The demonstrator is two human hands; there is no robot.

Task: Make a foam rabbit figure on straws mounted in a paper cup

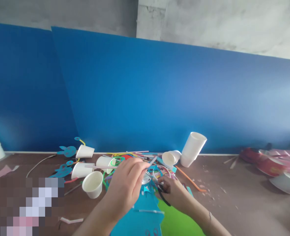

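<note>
My left hand is closed, pinching a pale drinking straw whose light end sticks out past the fingertips to the upper right. A thin pinkish length shows on the other side of that hand; whether it is the same straw I cannot tell. My right hand is wrapped round black-handled scissors, with the blades partly hidden among the clutter. Beneath the hands lie blue paper and green paper. A short white straw rests on the blue sheet.
Paper cups lie and stand at the left, some with blue animal cutouts beside them. A leaning cup stack is at the back. An orange pipe cleaner lies right of centre. Red and pink items sit far right, before a blue partition.
</note>
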